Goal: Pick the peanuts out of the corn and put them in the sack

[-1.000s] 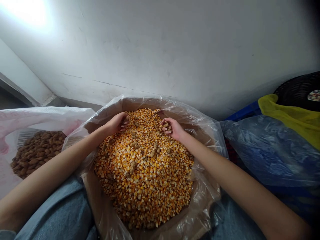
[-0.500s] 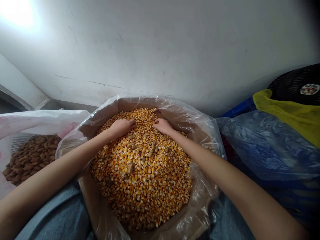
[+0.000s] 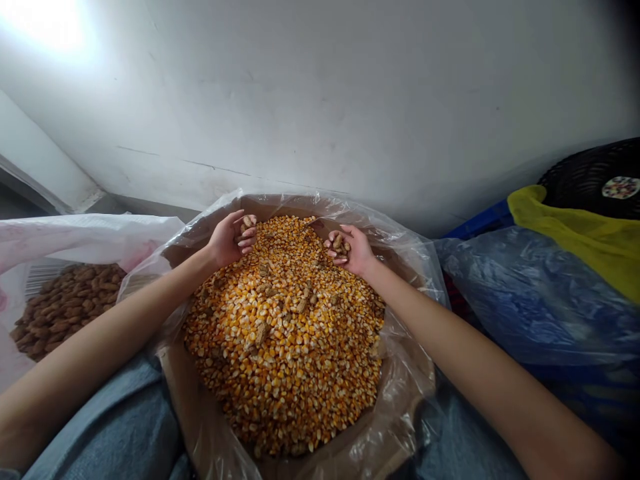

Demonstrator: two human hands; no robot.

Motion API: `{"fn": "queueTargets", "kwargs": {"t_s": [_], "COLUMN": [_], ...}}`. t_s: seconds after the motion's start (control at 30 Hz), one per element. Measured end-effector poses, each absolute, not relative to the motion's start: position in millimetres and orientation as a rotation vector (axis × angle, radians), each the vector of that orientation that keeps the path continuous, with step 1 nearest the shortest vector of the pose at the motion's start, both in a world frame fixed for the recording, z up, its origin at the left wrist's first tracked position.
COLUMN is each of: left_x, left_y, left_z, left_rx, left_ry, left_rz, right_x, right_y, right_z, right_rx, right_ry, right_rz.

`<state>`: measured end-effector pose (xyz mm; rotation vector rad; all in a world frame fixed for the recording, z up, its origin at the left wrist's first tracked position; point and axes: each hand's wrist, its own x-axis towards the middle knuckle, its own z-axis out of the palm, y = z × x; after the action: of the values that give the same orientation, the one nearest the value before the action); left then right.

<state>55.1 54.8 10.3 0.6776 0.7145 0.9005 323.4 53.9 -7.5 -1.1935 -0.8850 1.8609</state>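
Glossy plastic liner [image 3: 400, 227] over matt cardboard [image 3: 193, 407], around shiny corn kernels [image 3: 285, 347].

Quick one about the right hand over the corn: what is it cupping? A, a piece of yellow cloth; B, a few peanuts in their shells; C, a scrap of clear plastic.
B. The right hand is cupped palm up, with a few peanuts in their shells resting in it, just above the dried corn kernels.

No legible wording anywhere — the barcode label [image 3: 46, 277] on the white plastic sack [image 3: 85, 230] shows bars, digits unreadable; the round patterned sticker [image 3: 621, 187] on the black basket [image 3: 585, 175] carries nothing readable.
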Motion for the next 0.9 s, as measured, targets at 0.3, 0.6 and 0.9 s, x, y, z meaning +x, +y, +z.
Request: {"fn": "queueTargets", "kwargs": {"t_s": [0.3,0.6,0.9], "left_x": [59,60,61], "left_y": [43,38,33], "left_z": [7,6,12], "left_rx": [1.910,2.365,2.301], "left_ry": [1.226,1.268,1.118], "left_rz": [0.387,-0.124,0.006], "right_x": [321,307,302], "right_y": [54,50,47], "right_z": [-52,-60,-61], "right_rx": [-2.014,-2.055,-2.057], "right_ry": [-1.936,-2.152,-1.996], "right_rz": [0.853,0.683,0.711]}}
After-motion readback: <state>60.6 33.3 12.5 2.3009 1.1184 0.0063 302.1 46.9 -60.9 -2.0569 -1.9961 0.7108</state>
